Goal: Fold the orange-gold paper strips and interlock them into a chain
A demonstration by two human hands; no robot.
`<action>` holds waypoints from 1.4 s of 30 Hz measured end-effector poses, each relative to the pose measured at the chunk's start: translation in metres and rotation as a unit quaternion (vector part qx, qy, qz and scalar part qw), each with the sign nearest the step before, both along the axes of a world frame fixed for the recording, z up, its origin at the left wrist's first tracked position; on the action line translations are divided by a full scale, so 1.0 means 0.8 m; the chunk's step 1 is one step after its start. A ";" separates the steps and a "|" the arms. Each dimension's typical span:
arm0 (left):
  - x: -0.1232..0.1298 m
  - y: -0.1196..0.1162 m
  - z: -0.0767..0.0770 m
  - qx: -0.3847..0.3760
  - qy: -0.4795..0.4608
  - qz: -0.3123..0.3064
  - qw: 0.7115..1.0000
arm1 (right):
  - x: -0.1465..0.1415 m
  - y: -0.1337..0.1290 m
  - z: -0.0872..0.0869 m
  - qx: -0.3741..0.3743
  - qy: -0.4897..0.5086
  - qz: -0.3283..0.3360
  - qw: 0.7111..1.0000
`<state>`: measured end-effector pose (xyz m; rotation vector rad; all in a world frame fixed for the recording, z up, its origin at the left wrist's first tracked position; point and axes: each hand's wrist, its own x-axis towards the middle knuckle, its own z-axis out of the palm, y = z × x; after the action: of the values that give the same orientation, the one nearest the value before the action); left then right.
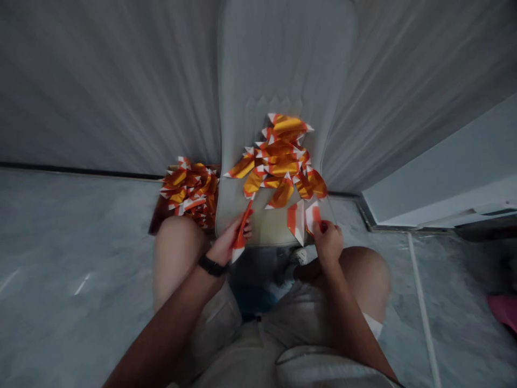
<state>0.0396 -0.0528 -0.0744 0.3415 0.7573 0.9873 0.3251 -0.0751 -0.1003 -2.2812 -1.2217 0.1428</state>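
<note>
My left hand (232,240), with a black band at the wrist, is closed around a narrow folded orange-and-white paper piece (241,237), which slants upward over the near left of the chair seat. At the seat's front right, my right hand (329,237) pinches another orange-and-white folded paper piece (312,214). Beside it, a similar flat paper piece (297,221) rests near the seat edge. Beyond both hands lies a loose pile of gold, orange and white folded papers (283,156), boat-like with pointed white ends.
The grey chair (286,59) stands in front of my knees against a pleated grey curtain (121,81). Left of it, a dark red box (157,218) holds many similar folded papers. A white panel (436,172) is at the right, and something pink (503,310) lies on the floor.
</note>
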 end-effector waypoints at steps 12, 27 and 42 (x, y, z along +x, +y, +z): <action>0.026 -0.001 0.005 -0.053 -0.146 -0.027 0.987 | 0.006 0.001 0.015 -0.015 0.086 0.045 0.995; 0.066 -0.021 0.007 0.207 0.276 0.061 0.937 | -0.153 -0.072 0.086 0.030 0.349 0.266 0.898; 0.040 -0.076 0.063 0.277 0.319 0.073 0.903 | -0.150 -0.079 0.090 0.166 0.202 0.378 0.888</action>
<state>0.0717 -0.1132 -0.0244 1.1609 1.0925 1.2423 0.2049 -0.1384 -0.0281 -1.2974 -1.6706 0.6068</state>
